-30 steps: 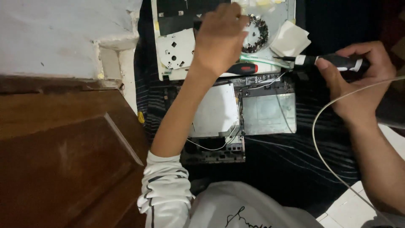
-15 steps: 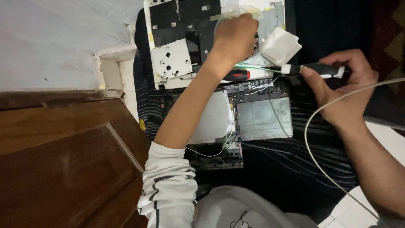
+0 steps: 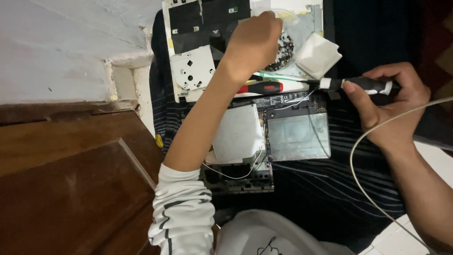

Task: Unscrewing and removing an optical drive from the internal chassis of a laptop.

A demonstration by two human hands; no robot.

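Left hand (image 3: 250, 45) dips into round dish (image 3: 293, 28) (screws, probably); right hand (image 3: 394, 106) grips screwdriver (image 3: 358, 84).

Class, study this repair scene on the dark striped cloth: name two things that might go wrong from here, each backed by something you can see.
1. The left hand reaches into the round dish of small dark parts; a knock might scatter them across the white panel.
2. The right hand holds a black corded tool, tip close to thin white wires on the opened device; a slip may nick them.
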